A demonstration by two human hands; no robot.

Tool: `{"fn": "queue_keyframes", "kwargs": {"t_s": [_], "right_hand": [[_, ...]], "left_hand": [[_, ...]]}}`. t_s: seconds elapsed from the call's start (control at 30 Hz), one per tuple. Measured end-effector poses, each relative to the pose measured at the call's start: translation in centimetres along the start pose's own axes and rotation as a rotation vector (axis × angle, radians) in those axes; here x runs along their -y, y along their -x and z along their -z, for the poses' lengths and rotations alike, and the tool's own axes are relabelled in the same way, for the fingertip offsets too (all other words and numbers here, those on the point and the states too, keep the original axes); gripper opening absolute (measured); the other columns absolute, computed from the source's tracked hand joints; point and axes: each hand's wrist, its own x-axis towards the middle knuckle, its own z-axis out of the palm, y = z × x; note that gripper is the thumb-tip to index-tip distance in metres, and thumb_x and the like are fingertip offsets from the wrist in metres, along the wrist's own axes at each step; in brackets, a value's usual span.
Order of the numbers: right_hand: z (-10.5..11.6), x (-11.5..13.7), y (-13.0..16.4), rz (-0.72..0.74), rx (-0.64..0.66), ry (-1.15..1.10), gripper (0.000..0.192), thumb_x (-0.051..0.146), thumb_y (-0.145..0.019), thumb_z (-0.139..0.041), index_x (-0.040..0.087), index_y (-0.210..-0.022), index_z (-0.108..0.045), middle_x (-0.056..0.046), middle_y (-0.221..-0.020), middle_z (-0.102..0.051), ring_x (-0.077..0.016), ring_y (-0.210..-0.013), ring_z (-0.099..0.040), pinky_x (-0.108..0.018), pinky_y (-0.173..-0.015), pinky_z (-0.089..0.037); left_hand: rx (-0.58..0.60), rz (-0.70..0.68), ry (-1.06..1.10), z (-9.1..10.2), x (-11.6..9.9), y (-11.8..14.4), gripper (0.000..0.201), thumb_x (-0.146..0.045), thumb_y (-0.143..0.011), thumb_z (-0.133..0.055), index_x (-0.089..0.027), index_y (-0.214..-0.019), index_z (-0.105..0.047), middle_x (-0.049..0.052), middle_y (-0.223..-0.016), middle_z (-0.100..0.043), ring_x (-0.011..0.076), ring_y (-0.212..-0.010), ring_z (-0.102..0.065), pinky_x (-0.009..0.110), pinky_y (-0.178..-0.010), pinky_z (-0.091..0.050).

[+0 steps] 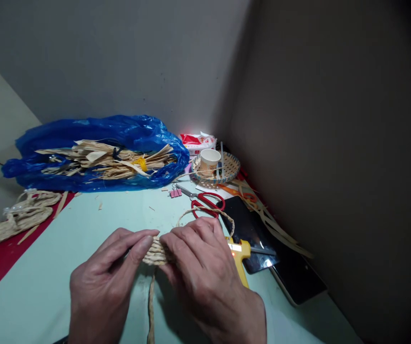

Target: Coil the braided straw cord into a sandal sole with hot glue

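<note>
Between my two hands is a small woven piece of pale straw cord [155, 252], its rows lying side by side. My left hand [114, 272] pinches its left edge between thumb and fingers. My right hand [201, 267] is closed over its right side, covering much of it. One loose cord end [151, 306] hangs down toward the front, and another loop of cord [232, 222] curves up behind my right hand. Just right of that hand lies a yellow glue gun [241, 258], partly hidden by it.
A blue plastic bag [94, 126] with bundled dry strips lies at the back left. Red-handled scissors [209, 197], a pink binder clip [175, 192] and a paper cup [210, 160] in a woven basket [232, 167] stand behind. Dark flat devices [295, 279] lie right, beside the wall.
</note>
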Motion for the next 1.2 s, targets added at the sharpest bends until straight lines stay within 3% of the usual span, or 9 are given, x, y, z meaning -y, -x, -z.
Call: {"fn": "queue_keyframes", "kwargs": {"t_s": [0.17, 0.3, 0.4, 0.53, 0.73, 0.87, 1.0, 1.2], "right_hand": [[0.3, -0.1, 0.0, 0.000, 0.034, 0.002, 0.012, 0.019, -0.104, -0.057, 0.015, -0.113, -0.062, -0.006, -0.103, -0.070, -0.0237, -0.093, -0.053, -0.046, -0.093, -0.040], [0.8, -0.2, -0.2, -0.028, 0.066, 0.006, 0.017, 0.015, -0.102, -0.056, 0.013, -0.118, -0.060, -0.007, -0.109, -0.068, -0.0251, -0.099, -0.053, -0.047, -0.096, -0.039], [0.9, -0.3, -0.3, -0.052, 0.054, 0.019, 0.018, 0.013, -0.100, -0.056, 0.013, -0.118, -0.060, -0.009, -0.110, -0.067, -0.0257, -0.100, -0.052, -0.046, -0.098, -0.038], [0.6, -0.5, -0.2, -0.036, 0.041, 0.080, 0.020, 0.008, -0.097, -0.057, 0.012, -0.117, -0.060, -0.010, -0.110, -0.067, -0.0267, -0.099, -0.052, -0.047, -0.094, -0.039], [0.1, -0.4, 0.0, 0.005, -0.005, 0.152, 0.019, 0.008, -0.097, -0.054, 0.012, -0.115, -0.060, -0.010, -0.107, -0.068, -0.0265, -0.094, -0.052, -0.048, -0.092, -0.040], [-0.1, -0.4, -0.1, 0.023, -0.018, 0.157, 0.019, 0.009, -0.099, -0.051, 0.012, -0.115, -0.061, -0.010, -0.105, -0.069, -0.0262, -0.092, -0.053, -0.048, -0.091, -0.040], [-0.4, -0.6, -0.1, 0.058, -0.043, 0.148, 0.021, 0.006, -0.100, -0.049, 0.010, -0.116, -0.062, -0.010, -0.101, -0.070, -0.0257, -0.090, -0.055, -0.047, -0.089, -0.041], [-0.9, -0.7, -0.3, 0.103, -0.090, 0.167, 0.019, 0.007, -0.101, -0.048, 0.008, -0.112, -0.065, -0.011, -0.097, -0.072, -0.0260, -0.087, -0.056, -0.046, -0.088, -0.041]], "left_hand": [[0.025, 0.044, 0.042, -0.2, -0.3, -0.2, 0.016, -0.050, -0.083, -0.075, -0.036, -0.086, -0.083, -0.005, -0.089, -0.077, 0.0198, -0.088, -0.069, 0.023, -0.080, -0.051], [0.082, -0.001, -0.015, 0.0, -0.2, -0.9, 0.024, -0.054, -0.085, -0.070, -0.036, -0.096, -0.081, -0.003, -0.103, -0.080, 0.0234, -0.102, -0.071, 0.024, -0.088, -0.052], [0.111, 0.000, -0.054, 0.2, -0.1, -1.2, 0.027, -0.055, -0.081, -0.073, -0.033, -0.096, -0.078, -0.001, -0.097, -0.080, 0.0228, -0.093, -0.072, 0.023, -0.079, -0.055], [0.159, 0.092, 0.065, 0.0, -0.5, -1.0, 0.033, -0.054, -0.073, -0.080, -0.028, -0.092, -0.075, 0.001, -0.080, -0.078, 0.0219, -0.074, -0.072, 0.024, -0.066, -0.058], [0.157, 0.223, 0.195, -0.3, -1.3, -0.8, 0.044, -0.046, -0.060, -0.090, -0.024, -0.096, -0.079, 0.005, -0.087, -0.080, 0.0290, -0.084, -0.077, 0.031, -0.072, -0.065], [0.155, 0.262, 0.225, -0.3, -0.6, -0.6, 0.050, -0.050, -0.058, -0.092, -0.026, -0.099, -0.078, 0.001, -0.084, -0.079, 0.0250, -0.085, -0.078, 0.023, -0.075, -0.064], [0.203, 0.316, 0.262, -0.1, 0.0, -0.4, 0.053, -0.051, -0.062, -0.091, -0.027, -0.107, -0.076, 0.002, -0.095, -0.081, 0.0222, -0.095, -0.078, 0.016, -0.078, -0.061], [0.193, 0.339, 0.320, -0.1, -0.4, -0.9, 0.052, -0.046, -0.056, -0.095, -0.023, -0.098, -0.075, 0.004, -0.091, -0.082, 0.0244, -0.090, -0.079, 0.020, -0.074, -0.063]]}}
